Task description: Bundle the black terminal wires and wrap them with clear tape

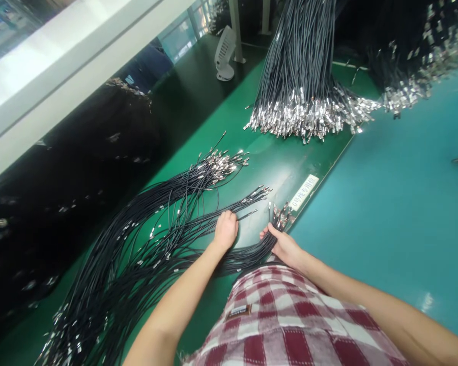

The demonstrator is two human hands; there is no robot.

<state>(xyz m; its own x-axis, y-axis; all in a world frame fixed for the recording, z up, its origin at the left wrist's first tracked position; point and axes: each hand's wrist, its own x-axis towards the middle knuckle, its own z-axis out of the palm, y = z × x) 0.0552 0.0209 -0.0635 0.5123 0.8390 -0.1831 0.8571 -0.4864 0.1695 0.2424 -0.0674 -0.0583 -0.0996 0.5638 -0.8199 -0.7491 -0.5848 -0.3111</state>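
My right hand [284,245] is wrapped round a bundle of black cables [248,258] just below their metal terminals [280,216], close to the table's front edge. To its left, my left hand [226,230] is closed over a thinner group of black cables [248,201], whose tips point up and right past the fingers. Its fingertips are mostly hidden under the hand. Beyond it lies a thicker pile of black cables [187,175] with shiny terminals at its end. All these cables sweep down to the lower left in one loose spread.
A large heap of black cables [301,66] with silvery terminals covers the table's far right. A white label [305,192] sticks to the edge of the green table [232,122]. A small white fan [225,53] stands at the back. A pale beam [61,76] crosses the upper left.
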